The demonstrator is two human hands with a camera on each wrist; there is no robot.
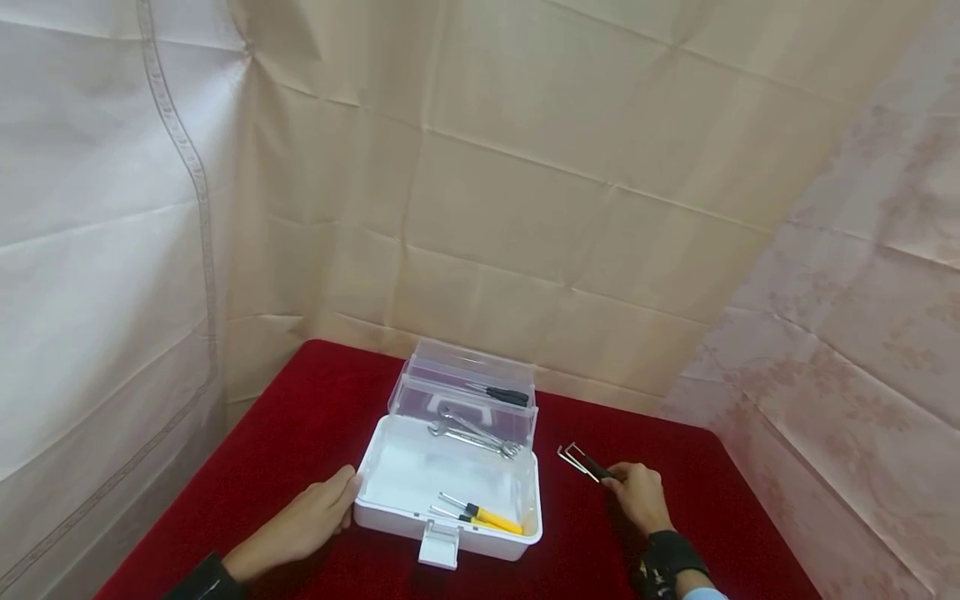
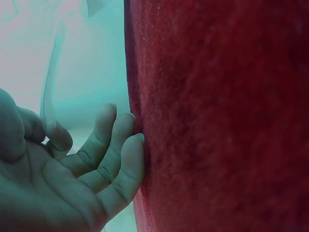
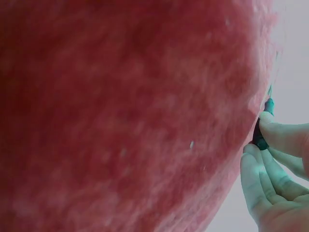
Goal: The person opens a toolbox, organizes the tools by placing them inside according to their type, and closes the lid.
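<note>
A white toolbox (image 1: 536, 500) lies with its clear lid tipped back. At its left side rests my left hand (image 1: 318, 512), fingertips right at the rim; the left wrist view shows those fingers (image 2: 126, 164) loosely bent along the wall. To the right of the toolbox, my right hand (image 1: 637, 492) pinches a black-handled tool (image 1: 597, 469) between thumb and fingers. The right wrist view shows its black handle (image 3: 260, 137) and thin tip; its exact kind I cannot tell. Two L-shaped hex keys (image 1: 576, 463) lie just left of that hand, overlapping the handle.
Two yellow-handled screwdrivers (image 1: 495, 521) lie at the box's front right. Wrenches (image 1: 474, 435) lean across its back edge onto the lid (image 1: 420, 400), which also holds black-handled tools (image 1: 506, 395). A red cloth (image 1: 300, 425) covers the table. Curtains (image 1: 525, 208) hang around it.
</note>
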